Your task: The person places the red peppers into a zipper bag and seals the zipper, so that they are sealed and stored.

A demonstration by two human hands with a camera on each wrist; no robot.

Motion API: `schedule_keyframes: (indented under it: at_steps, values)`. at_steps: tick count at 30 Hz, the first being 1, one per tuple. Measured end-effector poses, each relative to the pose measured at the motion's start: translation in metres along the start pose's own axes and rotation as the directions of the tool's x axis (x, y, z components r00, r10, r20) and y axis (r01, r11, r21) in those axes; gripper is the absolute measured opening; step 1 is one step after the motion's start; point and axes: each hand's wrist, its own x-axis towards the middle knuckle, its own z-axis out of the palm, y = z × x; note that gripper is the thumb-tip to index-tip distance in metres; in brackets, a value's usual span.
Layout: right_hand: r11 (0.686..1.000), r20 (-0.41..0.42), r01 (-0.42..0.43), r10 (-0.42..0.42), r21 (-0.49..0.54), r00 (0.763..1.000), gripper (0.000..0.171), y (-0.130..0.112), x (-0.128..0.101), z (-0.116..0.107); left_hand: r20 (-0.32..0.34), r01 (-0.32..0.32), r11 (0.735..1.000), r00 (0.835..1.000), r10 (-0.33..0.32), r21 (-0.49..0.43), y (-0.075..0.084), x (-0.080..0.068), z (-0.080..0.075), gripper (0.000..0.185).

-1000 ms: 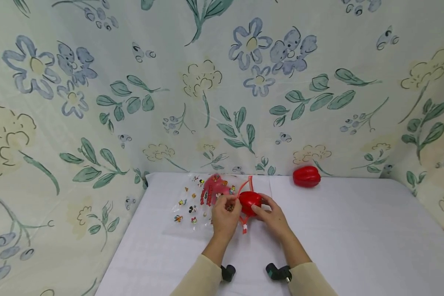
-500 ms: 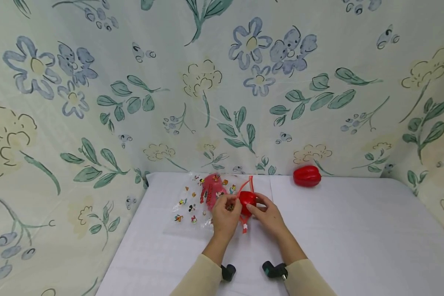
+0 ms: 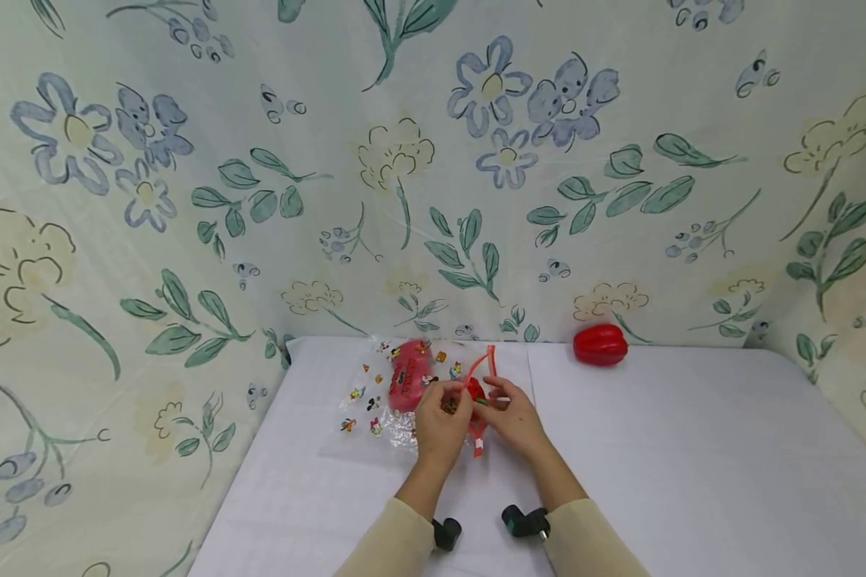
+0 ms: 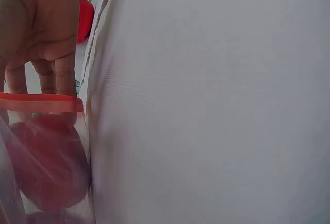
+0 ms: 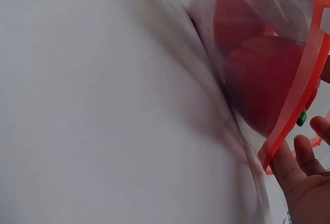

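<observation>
We have both hands at the mouth of the bag (image 3: 404,389), a clear printed pouch with an orange zip strip (image 4: 38,103) lying on the white surface (image 3: 657,449) near the back left, just in front of the floral cloth (image 3: 433,160). Our left hand (image 3: 442,417) has its fingers curled onto the bag's edge, pinching the film at the opening; our right hand (image 3: 508,413) has its fingers clamped on a red pepper (image 3: 475,390) that sits at the mouth, with more red shapes already inside. We judge the film thin, limp and slippery, so it is best held by the stiffer zip strip. The pepper looks light, smooth and rigid, easy to hold round its body. A second pepper (image 3: 600,344) rests well apart by the cloth.
</observation>
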Motion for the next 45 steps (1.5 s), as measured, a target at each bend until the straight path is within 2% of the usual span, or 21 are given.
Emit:
schedule_keyframes:
  at_steps: [2,7,11,14,20,23,27,30,35,40,42,45]
  values:
    - [1.0,-0.01,0.012,-0.012,0.001,1.0,0.06,-0.002,0.001,0.001,-0.001,-0.003,1.0,1.0,0.003,0.004,-0.001,0.0,0.001,0.008]
    - [0.999,-0.046,0.046,-0.046,0.019,0.998,0.054,-0.006,0.004,0.007,0.017,0.039,0.999,0.999,-0.04,0.011,0.001,0.0,0.001,0.008]
    - [0.999,-0.105,0.018,-0.014,0.039,0.994,0.043,-0.008,0.005,0.011,0.027,0.053,0.999,0.998,-0.053,0.008,0.002,-0.002,0.0,0.006]
    - [0.999,-0.133,0.003,0.002,0.042,0.991,0.032,-0.01,0.006,0.014,0.022,0.038,0.999,0.999,-0.038,0.01,0.001,-0.002,0.001,0.006]
    - [0.998,-0.074,0.035,-0.039,-0.059,0.996,0.029,-0.011,0.007,0.015,0.007,0.017,1.0,1.0,-0.017,0.009,-0.002,-0.002,0.001,0.006]
    - [0.994,-0.072,0.072,-0.078,-0.082,0.994,0.031,-0.008,0.008,0.011,-0.002,-0.005,1.0,1.0,0.005,-0.009,-0.004,-0.002,0.001,0.006]
    - [0.993,-0.129,0.096,-0.105,-0.075,0.986,0.032,-0.004,0.01,0.001,0.002,-0.026,0.999,1.0,0.026,-0.034,-0.006,-0.001,0.002,0.009]
    - [0.995,-0.165,0.072,-0.083,-0.076,0.983,0.034,-0.001,0.013,-0.01,0.014,-0.018,0.999,1.0,0.019,-0.043,-0.007,0.0,0.002,0.01]
    - [0.999,-0.216,-0.008,0.0,-0.038,0.976,0.039,0.007,0.019,-0.034,0.037,0.014,0.999,0.999,-0.013,-0.049,-0.005,0.001,0.0,0.01]
    - [0.997,-0.324,-0.052,0.069,0.06,0.944,0.044,0.013,0.027,-0.065,0.055,0.048,0.998,0.997,-0.046,-0.045,-0.003,0.002,-0.002,0.009]
    - [0.994,-0.388,-0.054,0.085,0.091,0.918,0.045,0.017,0.031,-0.078,0.056,0.054,0.997,0.997,-0.051,-0.047,-0.003,0.002,-0.002,0.009]
    - [0.989,-0.493,-0.059,0.118,0.134,0.862,0.045,0.023,0.036,-0.096,0.054,0.055,0.997,0.997,-0.052,-0.06,-0.003,0.002,-0.001,0.009]
